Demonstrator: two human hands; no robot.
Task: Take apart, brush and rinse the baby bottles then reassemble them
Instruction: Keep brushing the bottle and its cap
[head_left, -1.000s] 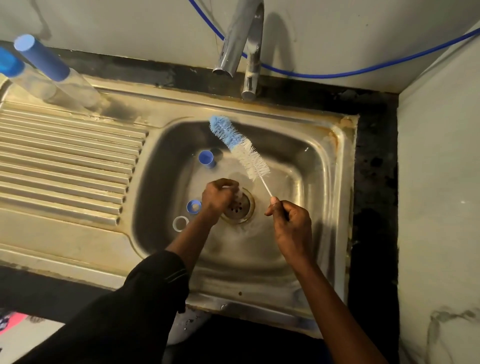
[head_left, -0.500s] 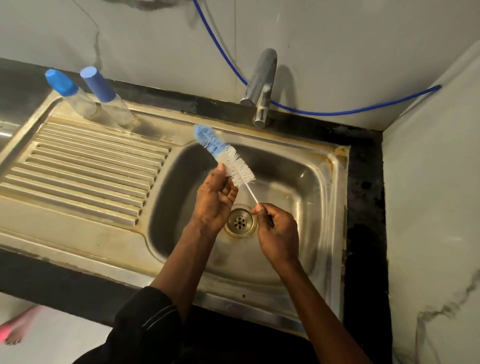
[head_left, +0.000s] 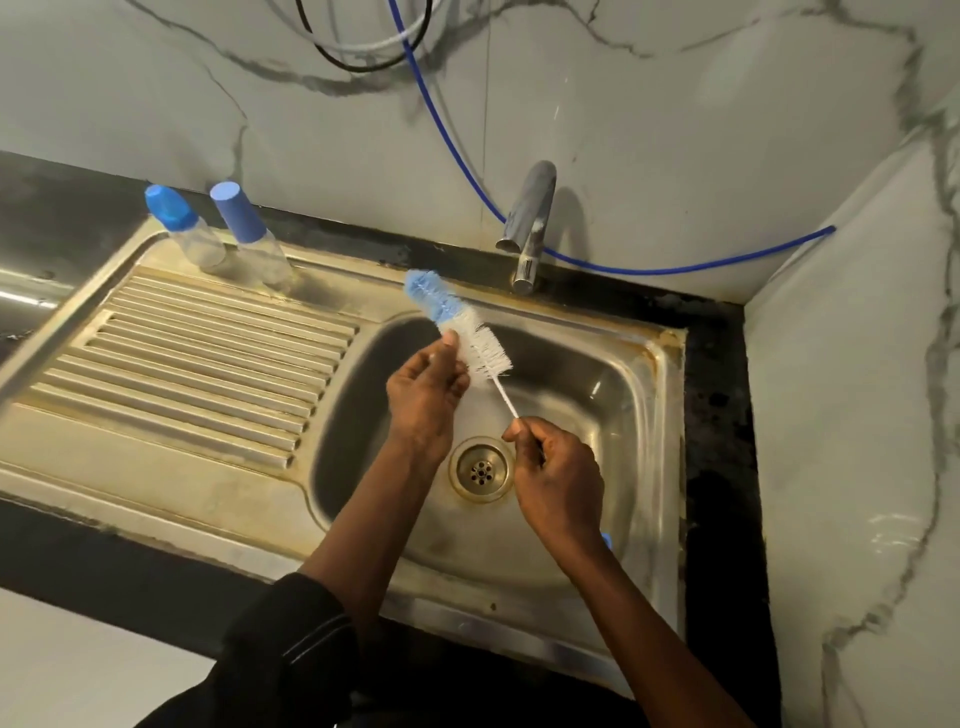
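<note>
My right hand pinches the thin white wire handle of the bottle brush above the sink basin. The brush slants up to the left, with white bristles low and blue bristles at the tip. My left hand is raised beside the brush, back toward the camera, fingers curled, thumb tip against the white bristles. Whatever lies in its palm is hidden. Two clear baby bottles stand at the back of the drainboard: one with a rounded blue cap, one with a cylindrical blue cap.
The drain sits between my wrists. The tap rises behind the basin, with a blue hose along the wall. The ribbed drainboard spreads left. A bit of blue shows behind my right wrist. A tiled wall closes off the right.
My left hand rose from the drain up to the brush's white bristles. The view pulled back, and the small blue parts on the basin floor are now hidden by my left arm.
</note>
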